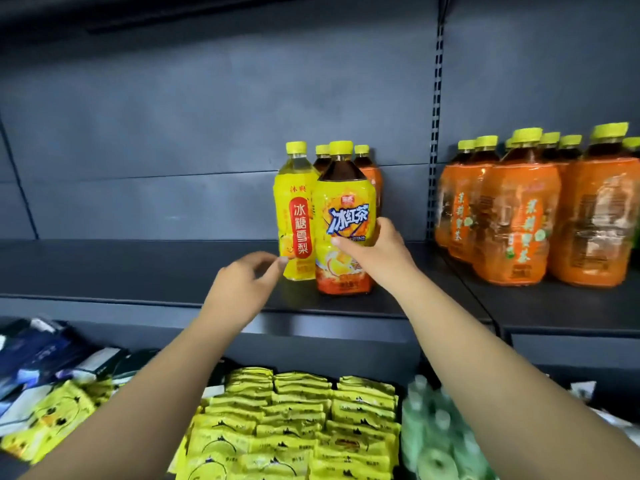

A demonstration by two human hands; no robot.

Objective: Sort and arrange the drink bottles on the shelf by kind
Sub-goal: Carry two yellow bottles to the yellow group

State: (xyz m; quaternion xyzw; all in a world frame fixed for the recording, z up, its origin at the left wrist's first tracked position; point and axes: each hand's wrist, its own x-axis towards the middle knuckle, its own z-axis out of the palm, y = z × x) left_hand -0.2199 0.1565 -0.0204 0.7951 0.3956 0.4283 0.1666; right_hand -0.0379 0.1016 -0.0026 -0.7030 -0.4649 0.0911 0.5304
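- Yellow-and-orange iced-tea bottle (346, 233): upright near the front edge of the shelf (138, 268). Yellow cap on, dark tea at the shoulder, glossy sleeve with blue lettering.
- Right grip (377, 251): half closed round this bottle at mid-label, with the thumb across the front and the fingers wrapped behind its right side.
- Left grip (239, 285): loosely curled and holding nothing. Its fingertips are at the lower left edge of the pear-drink bottle (296, 216); I cannot tell whether they touch it.
- Pear-drink bottle: upright, just left of the iced-tea bottle and slightly behind it. Yellow sleeve, red panel, pale liquid.
- Two rear bottles (372, 174): close behind the pair, with dark liquid, at least one in an orange label.
- Orange-label group (512, 216): well apart to the right, beyond the slotted upright (437, 133).
- Risk one, as I judge it: the four bottles stand tightly packed, so drawing the iced-tea bottle out sideways could knock over the pear drink or a rear bottle.
- Risk two: the hold sits on a slick sleeve, one-handed, so a quick lift could let the bottle slip. It stands close to the shelf lip, above the yellow packets (294, 420) and the green bottles (436, 441).
- Risk three: every cap is yellow, so I would sort by label, not by cap.
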